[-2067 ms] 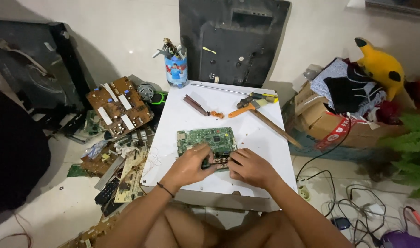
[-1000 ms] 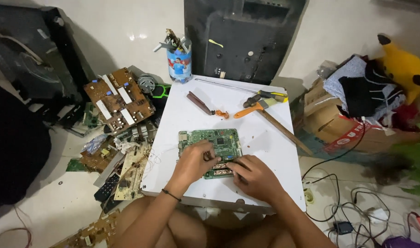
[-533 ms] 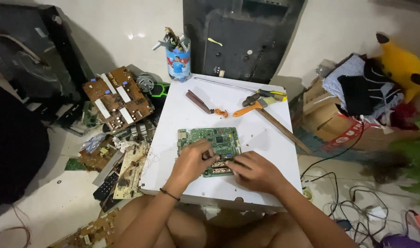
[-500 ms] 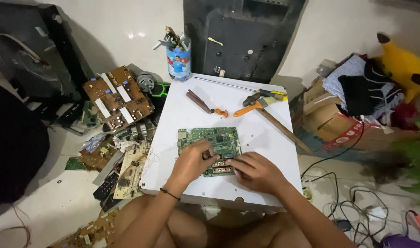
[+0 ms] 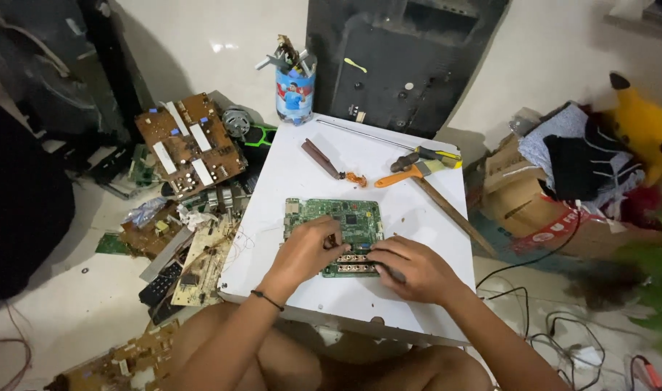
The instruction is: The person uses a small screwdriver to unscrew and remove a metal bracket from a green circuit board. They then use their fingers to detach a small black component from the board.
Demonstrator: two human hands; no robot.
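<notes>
A green circuit board (image 5: 342, 221) lies flat on a white table top (image 5: 302, 170). My left hand (image 5: 306, 250) rests on the board's near left part, fingers curled over the row of connectors at its near edge. My right hand (image 5: 411, 268) sits at the board's near right corner, fingers bent and pressing against those connectors; a dark slim object seems to lie under its fingers, mostly hidden. A dark band circles my left wrist.
On the table's far side lie a brown-handled tool (image 5: 324, 159), orange-handled pliers (image 5: 411, 170), a thin metal rod and a hammer (image 5: 447, 206). A can of tools (image 5: 295, 90) stands behind. Brown circuit boards (image 5: 190, 145) litter the floor left; boxes, clothes and cables lie right.
My hands have stayed on the board's near edge with only small finger shifts. The view has shifted slightly.
</notes>
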